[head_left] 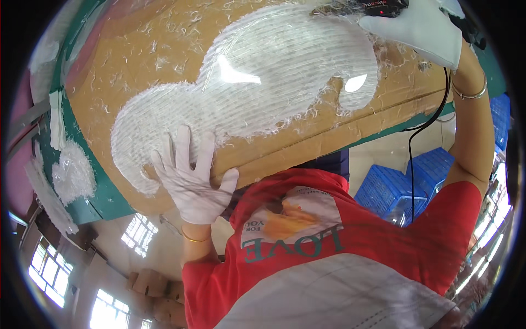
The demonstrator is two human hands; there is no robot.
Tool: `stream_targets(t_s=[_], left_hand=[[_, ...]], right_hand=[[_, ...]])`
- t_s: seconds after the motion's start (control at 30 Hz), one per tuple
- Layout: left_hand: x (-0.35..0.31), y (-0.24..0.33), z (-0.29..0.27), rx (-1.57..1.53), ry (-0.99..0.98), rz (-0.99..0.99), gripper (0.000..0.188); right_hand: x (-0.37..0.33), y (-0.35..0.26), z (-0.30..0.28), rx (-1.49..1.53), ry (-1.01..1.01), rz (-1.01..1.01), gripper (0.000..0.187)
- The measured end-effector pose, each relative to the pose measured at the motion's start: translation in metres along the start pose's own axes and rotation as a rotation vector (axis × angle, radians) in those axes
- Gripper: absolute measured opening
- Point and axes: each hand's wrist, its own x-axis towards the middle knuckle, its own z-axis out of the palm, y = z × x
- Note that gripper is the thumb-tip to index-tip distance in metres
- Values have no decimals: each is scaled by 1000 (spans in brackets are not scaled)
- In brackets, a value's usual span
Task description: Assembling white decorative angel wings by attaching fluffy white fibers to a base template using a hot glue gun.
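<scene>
A large white shaggy fabric piece [285, 60] with fine ribbed lines and curved, frayed edges lies across a brown cardboard sheet [137, 60]. Two bright glare spots shine on its surface. My left hand [192, 181], in a white glove, rests with fingers spread on the near edge of the fabric's left part. At the upper right, my right hand [413, 33], also gloved in white, is closed on a black corded power tool [386, 6] with a small red light. The tool lies at the fabric's far right edge; its working end is hard to make out.
Loose white fibres are scattered over the cardboard, which sits on a green table [112, 194]. A fluffy white scrap [74, 172] lies at the left. A black cord [419, 129] hangs past the table edge, near blue plastic crates [386, 189] on the floor.
</scene>
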Motion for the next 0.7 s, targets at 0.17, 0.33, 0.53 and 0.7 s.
stream_targets(t_s=[0.17, 0.33, 0.53, 0.7], left_hand=[[1, 1, 1, -14, 12, 2, 74], [2, 2, 0, -51, 4, 3, 73], [0, 1, -1, -44, 9, 18, 72], [-1, 2, 4, -2, 7, 12, 73]], right_hand=[[-5, -23, -8, 86, -94, 189, 41], [-6, -17, -6, 83, -100, 185, 44], [-4, 16, -2, 48, -59, 15, 42], [-6, 14, 3, -135, 296, -54, 52]])
